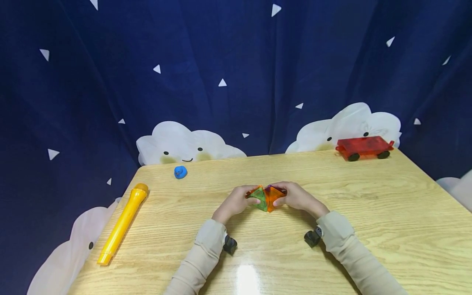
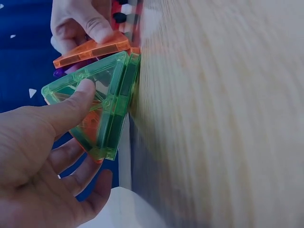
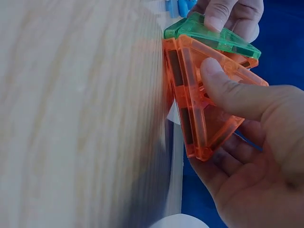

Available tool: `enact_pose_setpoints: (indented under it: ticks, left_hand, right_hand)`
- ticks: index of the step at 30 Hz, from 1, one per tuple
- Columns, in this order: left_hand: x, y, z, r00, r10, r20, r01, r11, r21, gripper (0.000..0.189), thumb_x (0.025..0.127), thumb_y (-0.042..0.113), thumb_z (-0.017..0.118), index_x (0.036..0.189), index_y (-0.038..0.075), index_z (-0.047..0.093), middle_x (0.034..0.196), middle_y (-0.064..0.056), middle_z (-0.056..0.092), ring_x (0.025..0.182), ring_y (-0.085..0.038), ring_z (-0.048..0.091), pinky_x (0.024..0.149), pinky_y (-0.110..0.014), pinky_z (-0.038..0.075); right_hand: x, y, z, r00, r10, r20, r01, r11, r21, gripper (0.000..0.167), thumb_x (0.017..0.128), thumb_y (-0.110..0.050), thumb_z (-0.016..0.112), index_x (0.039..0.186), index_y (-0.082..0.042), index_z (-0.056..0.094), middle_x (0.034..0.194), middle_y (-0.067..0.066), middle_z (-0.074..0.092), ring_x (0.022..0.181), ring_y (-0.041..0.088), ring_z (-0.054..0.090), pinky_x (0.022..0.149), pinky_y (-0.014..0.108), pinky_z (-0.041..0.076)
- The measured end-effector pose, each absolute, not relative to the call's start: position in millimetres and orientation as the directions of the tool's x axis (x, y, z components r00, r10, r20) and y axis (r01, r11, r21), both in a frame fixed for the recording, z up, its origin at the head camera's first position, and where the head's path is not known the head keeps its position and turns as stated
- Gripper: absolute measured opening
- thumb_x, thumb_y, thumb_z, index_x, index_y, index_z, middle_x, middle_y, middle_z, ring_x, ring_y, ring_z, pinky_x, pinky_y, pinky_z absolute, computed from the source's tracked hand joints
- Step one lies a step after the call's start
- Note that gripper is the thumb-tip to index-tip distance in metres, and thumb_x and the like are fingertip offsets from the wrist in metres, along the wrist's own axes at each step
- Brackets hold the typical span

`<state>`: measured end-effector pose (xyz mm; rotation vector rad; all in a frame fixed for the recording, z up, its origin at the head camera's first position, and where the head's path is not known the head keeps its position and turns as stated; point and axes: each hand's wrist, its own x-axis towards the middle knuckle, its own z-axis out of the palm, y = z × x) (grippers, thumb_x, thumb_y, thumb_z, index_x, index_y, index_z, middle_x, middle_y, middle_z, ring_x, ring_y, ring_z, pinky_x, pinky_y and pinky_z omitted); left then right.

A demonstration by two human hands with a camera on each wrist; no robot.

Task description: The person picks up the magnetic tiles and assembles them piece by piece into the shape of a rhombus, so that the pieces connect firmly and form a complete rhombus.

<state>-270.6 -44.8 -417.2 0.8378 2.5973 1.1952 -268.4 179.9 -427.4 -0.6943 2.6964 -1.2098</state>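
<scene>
Translucent triangular magnetic tiles meet at the middle of the table, held between both hands. My left hand (image 1: 237, 199) grips a green triangular magnetic tile (image 2: 110, 76) joined to orange pieces behind it, thumb on the green face and fingers underneath. On the other side, my right hand (image 1: 296, 196) holds an orange triangular magnetic tile (image 3: 192, 95), its thumb pressed on the face. A bit of purple (image 2: 59, 72) shows behind the orange side. The two clusters lean together along their edges, close over the wooden table (image 1: 273, 254); their far faces are mostly hidden by the fingers.
A yellow toy microphone (image 1: 123, 225) lies along the left edge. Farther back sits a small blue toy (image 1: 180, 172), and a red wheeled toy car base (image 1: 365, 147) stands at the back right. A dark blue curtain (image 1: 206, 53) with white clouds hangs behind the table.
</scene>
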Motion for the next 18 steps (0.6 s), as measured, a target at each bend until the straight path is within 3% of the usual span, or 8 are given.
enact_pose_setpoints:
  ticks: [8, 18]
  left_hand:
    - [-271.2, -44.2, -417.1, -0.809, 0.578, 0.108, 0.459, 0.507, 0.729, 0.045, 0.088, 0.016, 0.065, 0.13, 0.003, 0.057, 0.121, -0.014, 0.063, 0.103, -0.022, 0.059, 0.087, -0.032, 0.047]
    - [-269.8, -45.5, -419.4, -0.814, 0.567, 0.123, 0.459, 0.499, 0.735, 0.045, 0.088, 0.016, 0.065, 0.13, 0.0, 0.057, 0.123, -0.016, 0.062, 0.104, -0.023, 0.06, 0.087, -0.033, 0.048]
  right_hand:
    - [-269.0, 175.7, -421.6, -0.881, -0.461, 0.103, -0.392, 0.593, -0.703, 0.051, 0.079, -0.008, 0.076, 0.125, 0.005, 0.058, 0.114, 0.018, 0.063, 0.094, 0.024, 0.059, 0.08, 0.037, 0.049]
    - [-268.8, 173.0, -421.3, -0.888, -0.445, 0.114, -0.39, 0.6, -0.698, 0.052, 0.078, -0.008, 0.077, 0.125, 0.003, 0.059, 0.118, 0.019, 0.062, 0.101, 0.029, 0.06, 0.085, 0.042, 0.049]
